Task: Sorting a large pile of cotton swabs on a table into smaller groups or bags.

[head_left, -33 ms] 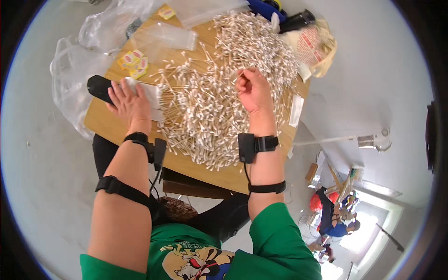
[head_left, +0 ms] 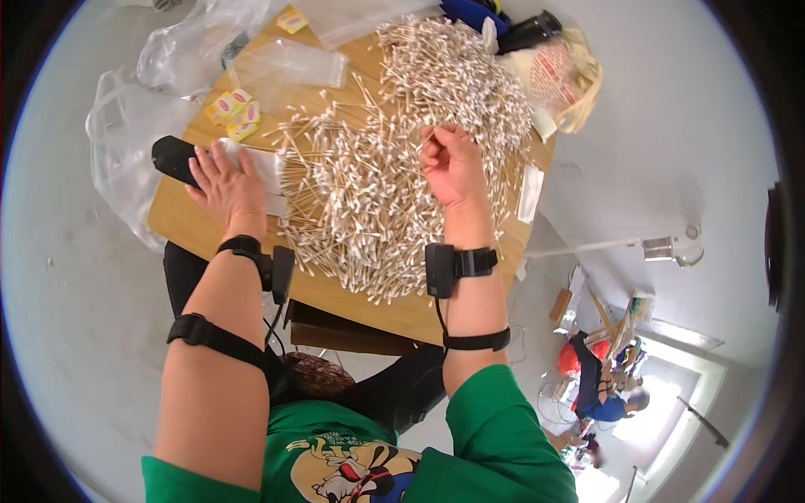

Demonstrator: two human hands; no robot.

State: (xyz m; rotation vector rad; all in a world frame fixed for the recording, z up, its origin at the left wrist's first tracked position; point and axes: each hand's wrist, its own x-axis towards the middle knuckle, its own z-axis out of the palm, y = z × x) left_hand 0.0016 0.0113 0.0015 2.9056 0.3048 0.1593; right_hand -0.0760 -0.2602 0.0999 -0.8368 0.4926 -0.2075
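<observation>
A wide heap of white-tipped cotton swabs (head_left: 360, 210) with wooden sticks covers much of the table. My left hand (head_left: 231, 189) lies flat at the heap's left side, fingers spread. Beneath and beside it is a white packet or sheet (head_left: 267, 168) whose right end meets the swabs. A black flat object (head_left: 173, 159) touches its fingertips; its kind is unclear. Over the right part of the heap, my right hand (head_left: 453, 163) is closed, with fingers curled and thumb pressed against them. What it pinches, if anything, is too small to make out.
Clear plastic bags (head_left: 138, 151) hang off the table's left edge, near small yellow packets (head_left: 235, 113). A clear pouch (head_left: 310, 63) lies at the back. A cloth bag (head_left: 562, 84) and a black cylinder (head_left: 532, 32) stand back right. Other people (head_left: 608, 398) are far right.
</observation>
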